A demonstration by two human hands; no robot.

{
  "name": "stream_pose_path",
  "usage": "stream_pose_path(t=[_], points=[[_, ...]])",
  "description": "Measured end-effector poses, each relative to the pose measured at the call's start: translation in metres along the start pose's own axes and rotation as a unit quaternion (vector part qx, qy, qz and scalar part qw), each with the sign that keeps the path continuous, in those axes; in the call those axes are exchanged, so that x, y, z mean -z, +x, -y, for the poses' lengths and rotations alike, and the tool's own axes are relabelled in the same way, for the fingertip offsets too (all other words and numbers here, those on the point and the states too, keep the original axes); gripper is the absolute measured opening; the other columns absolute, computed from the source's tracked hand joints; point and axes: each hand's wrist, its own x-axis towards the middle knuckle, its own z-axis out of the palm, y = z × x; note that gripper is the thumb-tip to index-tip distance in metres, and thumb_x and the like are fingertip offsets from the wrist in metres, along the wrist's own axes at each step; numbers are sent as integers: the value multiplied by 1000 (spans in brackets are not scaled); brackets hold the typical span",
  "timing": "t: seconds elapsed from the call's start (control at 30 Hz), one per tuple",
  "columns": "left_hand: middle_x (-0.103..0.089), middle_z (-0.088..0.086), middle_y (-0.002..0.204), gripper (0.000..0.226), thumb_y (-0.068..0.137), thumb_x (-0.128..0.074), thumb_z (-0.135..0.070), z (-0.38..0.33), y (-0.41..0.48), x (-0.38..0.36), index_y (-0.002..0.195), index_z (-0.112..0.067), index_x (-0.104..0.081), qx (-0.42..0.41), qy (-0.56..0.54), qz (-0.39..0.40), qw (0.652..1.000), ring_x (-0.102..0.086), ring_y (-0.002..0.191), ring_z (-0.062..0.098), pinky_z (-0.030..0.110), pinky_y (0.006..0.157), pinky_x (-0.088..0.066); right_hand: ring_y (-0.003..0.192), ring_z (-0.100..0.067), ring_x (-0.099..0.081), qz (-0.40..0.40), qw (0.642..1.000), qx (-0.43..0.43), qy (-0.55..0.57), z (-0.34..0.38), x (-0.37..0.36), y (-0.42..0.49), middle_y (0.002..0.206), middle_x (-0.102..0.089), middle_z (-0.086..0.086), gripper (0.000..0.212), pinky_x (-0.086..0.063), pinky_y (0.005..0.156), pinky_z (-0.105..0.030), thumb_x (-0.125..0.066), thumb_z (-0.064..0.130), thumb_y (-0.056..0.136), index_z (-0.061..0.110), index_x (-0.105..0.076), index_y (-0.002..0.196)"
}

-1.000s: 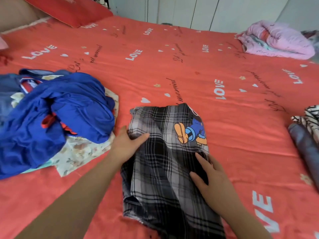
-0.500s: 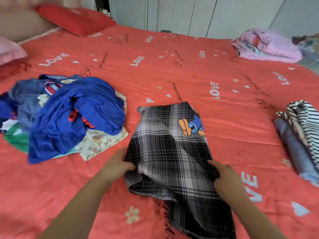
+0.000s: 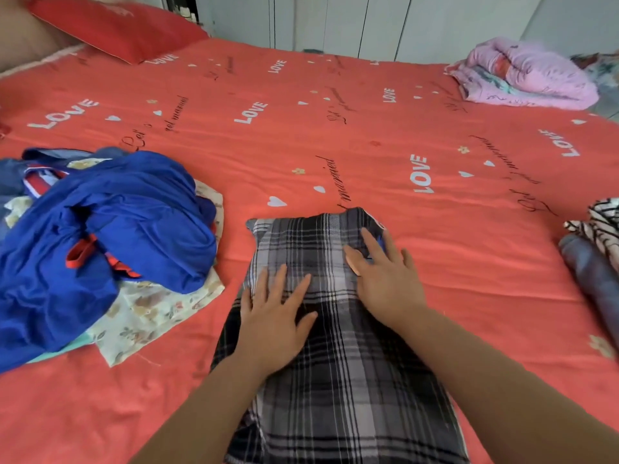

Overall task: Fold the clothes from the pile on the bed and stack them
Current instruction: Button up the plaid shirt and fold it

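A grey and black plaid garment (image 3: 335, 380) lies lengthwise on the red bed cover (image 3: 335, 128), in front of me. My left hand (image 3: 274, 316) lies flat on its left half with fingers spread. My right hand (image 3: 385, 276) presses flat on its upper right part, covering the cartoon print. To the left sits the pile of unfolded clothes (image 3: 100, 242), a blue garment on top of floral and green fabric. At the right edge lie a striped garment (image 3: 599, 226) and a grey one (image 3: 593, 279).
A red pillow (image 3: 117, 25) rests at the far left of the bed. A pink bundled blanket (image 3: 522, 75) sits at the far right corner. White cupboard doors (image 3: 368, 21) stand behind the bed.
Both hands let go of the garment's side edges and moved up onto its top, now lying flat. The plaid fabric is laid over the cartoon print.
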Motion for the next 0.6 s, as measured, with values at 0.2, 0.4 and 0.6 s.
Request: stream_pose_path(t=[0.2, 0.4, 0.6], points=[[5, 1, 158, 64, 93, -20, -55, 5, 6, -1, 148, -28, -3, 16, 79, 7, 997, 4, 145, 24, 45, 116, -4, 144, -30, 7, 73, 993, -91, -2, -24, -22, 23, 158, 3, 5, 51, -9, 112, -56, -21, 41, 99, 30, -10, 148], [-11, 4, 157, 63, 89, -8, -55, -22, 61, 20, 147, -30, -13, -78, 19, -87, 993, -3, 145, 26, 42, 115, 3, 144, -31, -9, -106, 994, 31, 15, -2, -17, 28, 155, -21, -3, 48, -6, 113, -54, -28, 39, 97, 31, -26, 144], [9, -2, 157, 75, 84, -16, -71, 12, 109, -15, 147, -35, 2, 41, 18, 59, 997, 10, 144, 20, 45, 115, 4, 145, -15, 8, 43, 998, -50, 19, -34, -44, 42, 158, -4, 9, 56, 1, 113, -55, -11, 54, 95, 36, -7, 147]])
